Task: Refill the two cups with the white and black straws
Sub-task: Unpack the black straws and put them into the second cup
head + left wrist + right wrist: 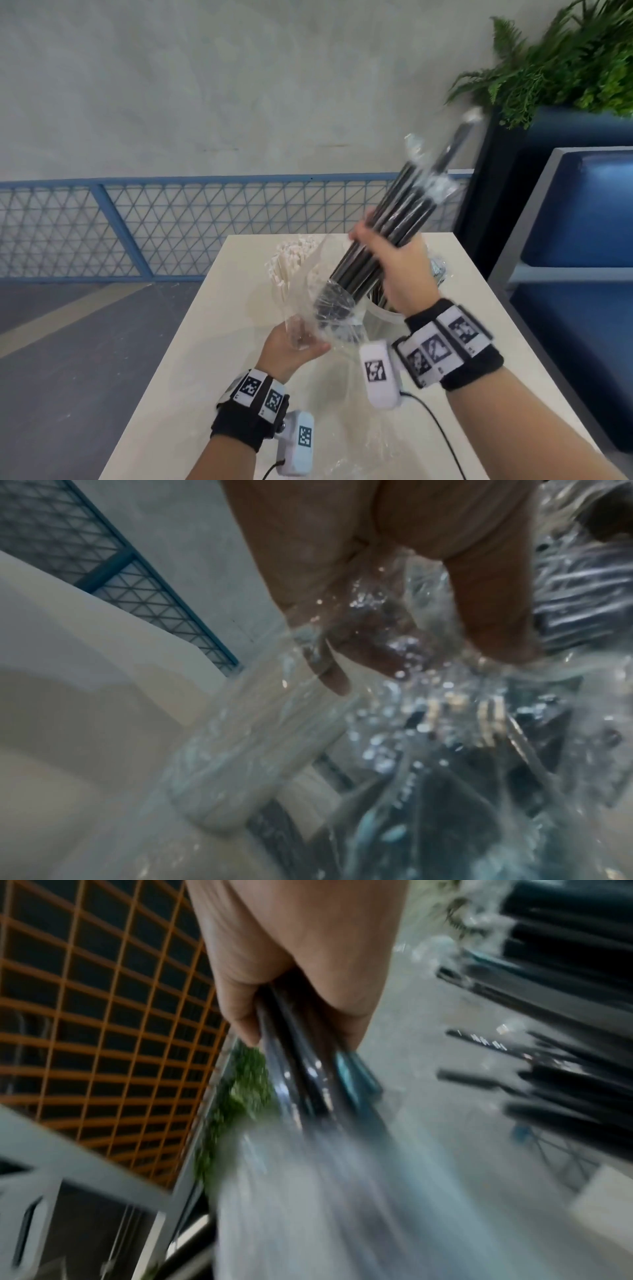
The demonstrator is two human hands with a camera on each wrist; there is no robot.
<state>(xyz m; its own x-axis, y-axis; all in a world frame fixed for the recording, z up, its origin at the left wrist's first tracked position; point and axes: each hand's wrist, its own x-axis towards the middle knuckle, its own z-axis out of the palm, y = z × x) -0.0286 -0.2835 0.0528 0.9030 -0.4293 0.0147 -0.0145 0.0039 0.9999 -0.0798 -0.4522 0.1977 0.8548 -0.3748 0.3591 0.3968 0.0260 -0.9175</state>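
I am gripping a bundle of black straws (394,236) in my right hand (397,263), fingers curled round its middle, holding it tilted up and to the right above the bench (191,359). The angle seems chosen so the lower ends are pointing back toward the clear plastic bag (329,308) they are sliding out of. My left hand (291,346) is pinching that bag near its lower end, thumb on top, anchoring it so the wrap stays behind while the straws are coming free; the left wrist view is showing my fingers (342,647) pressed into the crinkled film. Thin individual wrappers are clinging to the upper straw tips.

Behind the bag, the white straws (291,260) are already standing in their cup, which is mostly hidden by the plastic. Beneath my right hand, the second cup (380,308) is sitting on the bench with a few dark straws in it, ready to receive this bundle. I judge the black refill to be the step under way.
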